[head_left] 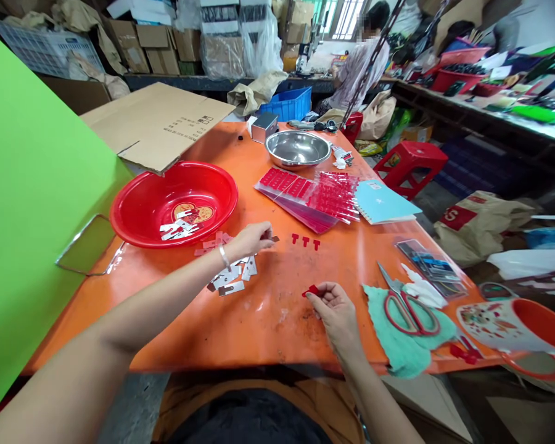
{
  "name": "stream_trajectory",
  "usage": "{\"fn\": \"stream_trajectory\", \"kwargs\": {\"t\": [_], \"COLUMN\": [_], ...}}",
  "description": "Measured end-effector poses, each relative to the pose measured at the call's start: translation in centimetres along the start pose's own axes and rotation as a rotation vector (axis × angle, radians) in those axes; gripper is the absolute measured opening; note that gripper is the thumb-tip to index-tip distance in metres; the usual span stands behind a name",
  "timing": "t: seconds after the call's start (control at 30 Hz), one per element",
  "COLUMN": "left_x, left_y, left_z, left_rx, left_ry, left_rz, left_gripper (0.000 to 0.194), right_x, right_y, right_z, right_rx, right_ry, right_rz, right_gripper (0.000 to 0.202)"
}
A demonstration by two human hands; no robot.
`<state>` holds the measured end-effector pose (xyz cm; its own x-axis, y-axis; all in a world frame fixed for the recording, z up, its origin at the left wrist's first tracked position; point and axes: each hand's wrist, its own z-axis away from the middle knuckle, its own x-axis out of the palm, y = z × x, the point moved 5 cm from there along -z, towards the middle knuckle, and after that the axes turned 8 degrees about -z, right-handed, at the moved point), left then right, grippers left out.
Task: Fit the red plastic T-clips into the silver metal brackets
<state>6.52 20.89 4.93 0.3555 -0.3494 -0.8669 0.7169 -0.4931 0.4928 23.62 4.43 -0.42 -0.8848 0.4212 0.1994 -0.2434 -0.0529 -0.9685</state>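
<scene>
My left hand (pixel 254 238) reaches over the orange table with its fingers pinched on a small metal plate (pixel 275 238). Below that wrist lies a loose pile of flat slotted metal plates (pixel 231 276), with some pink pieces (pixel 213 245) behind it. Nearer to me, my right hand (pixel 335 308) pinches a small red piece (pixel 311 290) between thumb and forefinger. A short row of red T-shaped pieces (pixel 306 241) sits on the table between and beyond my hands. More metal plates (pixel 179 228) rest inside the red basin (pixel 134 231) at the left.
Red sheets (pixel 309 197), a steel bowl (pixel 298 161) and a light-blue notebook (pixel 383 202) lie farther back. Scissors (pixel 404 306) rest on a green cloth (pixel 374 302) at the right, near an orange-and-white mug (pixel 490 320). Cardboard (pixel 166 123) overhangs the basin. Another person (pixel 361 61) sits beyond.
</scene>
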Motion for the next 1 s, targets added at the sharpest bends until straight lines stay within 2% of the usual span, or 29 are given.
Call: {"fn": "stream_trajectory", "kwargs": {"t": [0.07,0.13,0.2,0.3,0.4,0.57,1.0], "left_x": [1.5,4.2,6.7,9.3,10.8,12.1,12.0], "left_y": [0.6,1.5,2.5,4.3,5.2,5.1,5.0], "left_z": [3.0,6.1,8.7,10.8,11.3,11.1,11.1], "left_rx": [-0.162,-0.352,-0.497,-0.539,-0.528,-0.539,-0.523], "left_ry": [0.055,-0.009,-0.055,-0.121,-0.132,-0.096,-0.113], "left_rz": [0.516,0.95,1.226,1.465,1.559,1.563,1.508], "left_gripper": [0.011,0.01,0.013,0.029,0.035,0.033,0.034], "right_x": [0.2,0.5,1.0,1.6,2.2,2.8,3.2], "right_y": [0.2,0.4,0.7,0.9,0.9,1.4,2.3], "right_z": [0.2,0.5,0.8,1.5,2.3,3.1,3.5], "right_rx": [0.005,0.006,0.002,-0.016,-0.01,0.041,0.057], "right_ry": [0.0,-0.002,-0.007,-0.02,-0.046,-0.087,-0.135], "right_rz": [-0.012,-0.02,-0.018,0.007,0.018,0.025,0.044], "right_gripper": [0.033,0.033,0.032,0.029,0.027,0.027,0.028]}}
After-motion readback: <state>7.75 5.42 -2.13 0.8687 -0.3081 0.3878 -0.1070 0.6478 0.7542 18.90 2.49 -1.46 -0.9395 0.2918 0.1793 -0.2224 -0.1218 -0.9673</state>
